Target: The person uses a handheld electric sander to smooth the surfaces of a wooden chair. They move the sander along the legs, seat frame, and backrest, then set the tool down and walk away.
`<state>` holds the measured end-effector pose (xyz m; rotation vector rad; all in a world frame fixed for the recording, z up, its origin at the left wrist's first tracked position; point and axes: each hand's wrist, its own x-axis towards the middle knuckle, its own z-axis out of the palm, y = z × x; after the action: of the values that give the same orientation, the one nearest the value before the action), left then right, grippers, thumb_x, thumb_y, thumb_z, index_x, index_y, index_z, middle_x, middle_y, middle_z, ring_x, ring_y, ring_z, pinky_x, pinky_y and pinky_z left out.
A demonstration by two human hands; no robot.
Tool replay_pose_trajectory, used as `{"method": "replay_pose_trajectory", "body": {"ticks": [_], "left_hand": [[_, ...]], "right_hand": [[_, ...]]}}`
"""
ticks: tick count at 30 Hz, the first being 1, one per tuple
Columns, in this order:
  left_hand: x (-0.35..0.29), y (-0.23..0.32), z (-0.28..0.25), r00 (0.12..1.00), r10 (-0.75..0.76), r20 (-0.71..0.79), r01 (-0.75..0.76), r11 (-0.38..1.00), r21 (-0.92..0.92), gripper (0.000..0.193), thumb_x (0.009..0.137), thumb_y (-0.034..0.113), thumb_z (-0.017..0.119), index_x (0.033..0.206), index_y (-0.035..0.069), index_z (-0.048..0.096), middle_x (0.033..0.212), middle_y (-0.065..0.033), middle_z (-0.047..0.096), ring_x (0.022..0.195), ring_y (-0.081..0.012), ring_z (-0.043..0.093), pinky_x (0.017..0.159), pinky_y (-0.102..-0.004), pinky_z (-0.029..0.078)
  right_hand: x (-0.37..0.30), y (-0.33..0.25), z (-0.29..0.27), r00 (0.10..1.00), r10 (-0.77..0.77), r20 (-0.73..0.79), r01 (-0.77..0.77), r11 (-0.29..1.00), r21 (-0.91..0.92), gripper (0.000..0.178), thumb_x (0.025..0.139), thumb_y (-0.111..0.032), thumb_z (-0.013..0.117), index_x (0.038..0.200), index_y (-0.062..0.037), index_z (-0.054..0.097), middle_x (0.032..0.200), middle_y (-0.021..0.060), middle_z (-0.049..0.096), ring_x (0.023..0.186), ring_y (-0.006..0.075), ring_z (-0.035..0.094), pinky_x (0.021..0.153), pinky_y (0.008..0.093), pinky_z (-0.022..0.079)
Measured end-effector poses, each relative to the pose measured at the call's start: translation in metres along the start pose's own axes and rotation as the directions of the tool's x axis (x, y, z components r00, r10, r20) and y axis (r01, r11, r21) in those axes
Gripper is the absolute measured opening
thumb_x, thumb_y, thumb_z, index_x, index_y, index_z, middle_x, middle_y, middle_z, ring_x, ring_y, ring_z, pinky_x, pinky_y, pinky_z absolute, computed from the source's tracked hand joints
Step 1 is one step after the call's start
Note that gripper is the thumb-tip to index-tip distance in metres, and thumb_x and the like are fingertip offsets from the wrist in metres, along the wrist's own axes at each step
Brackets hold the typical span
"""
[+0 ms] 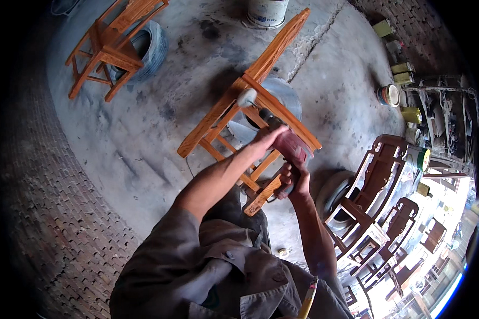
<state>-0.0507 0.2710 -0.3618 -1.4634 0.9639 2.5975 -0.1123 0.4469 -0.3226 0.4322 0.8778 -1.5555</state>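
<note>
Left hand (pixel 271 137) clasped round the front of a dark red power tool (pixel 294 148); right hand (pixel 295 182) gripping its handle. Tool is over the wooden chair (pixel 286 115), long axis diagonal, white pad (pixel 246 97) pointing forward-left to the chair's backrest joint; contact unclear. Tire (pixel 287 90) beneath chair. Beyond chair's backrest: white bucket (pixel 267 10), small blue lettering.

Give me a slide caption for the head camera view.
Left hand and right hand hold a red power tool, its white rounded head near an orange-brown wooden chair.
</note>
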Motion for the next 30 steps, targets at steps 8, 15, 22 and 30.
{"method": "replay_pose_trajectory", "body": {"ticks": [8,15,22,30], "left_hand": [[-0.008,-0.057,0.04,0.997,0.015,0.07,-0.02,0.997,0.07,0.076,0.074,0.044,0.08,0.133,0.006,0.052,0.124,-0.0099,0.059,0.112,-0.018,0.057,0.095,-0.0338,0.046],[0.0,-0.011,-0.003,0.997,-0.02,-0.072,0.028,0.993,0.111,0.071,0.068,0.053,0.08,0.115,0.003,0.062,0.109,-0.011,0.065,0.097,-0.019,0.063,0.084,-0.0319,0.052],[0.027,0.023,-0.073,0.997,-0.025,-0.069,0.041,0.967,0.251,0.062,0.074,0.052,0.076,0.115,0.005,0.065,0.112,-0.01,0.066,0.099,-0.0195,0.066,0.086,-0.034,0.054],[-0.008,0.015,-0.043,0.992,-0.119,-0.042,0.122,0.818,0.562,0.062,0.075,0.05,0.076,0.115,0.004,0.065,0.113,-0.0106,0.067,0.104,-0.0215,0.064,0.089,-0.0354,0.05]], "right_hand": [[-0.062,0.009,-0.032,0.988,-0.05,-0.146,0.064,0.994,0.089,0.027,0.094,-0.027,0.057,0.107,-0.005,0.051,0.075,-0.0002,0.048,0.058,0.0086,0.043,0.041,0.0193,0.037],[-0.006,0.024,-0.005,0.999,-0.042,-0.004,0.042,0.993,0.112,0.024,0.091,-0.027,0.057,0.106,-0.0083,0.052,0.077,0.0006,0.05,0.061,0.0097,0.044,0.045,0.021,0.037],[0.035,0.061,0.053,1.0,0.021,0.011,-0.024,0.935,0.355,0.019,0.089,-0.025,0.063,0.095,-0.0089,0.056,0.075,0.0009,0.055,0.054,0.0077,0.046,0.042,0.0184,0.039],[0.001,0.114,0.041,0.997,-0.047,-0.057,0.072,0.795,0.602,0.024,0.09,-0.03,0.063,0.095,-0.0085,0.056,0.075,-0.0006,0.051,0.055,0.0088,0.046,0.047,0.0206,0.042]]}}
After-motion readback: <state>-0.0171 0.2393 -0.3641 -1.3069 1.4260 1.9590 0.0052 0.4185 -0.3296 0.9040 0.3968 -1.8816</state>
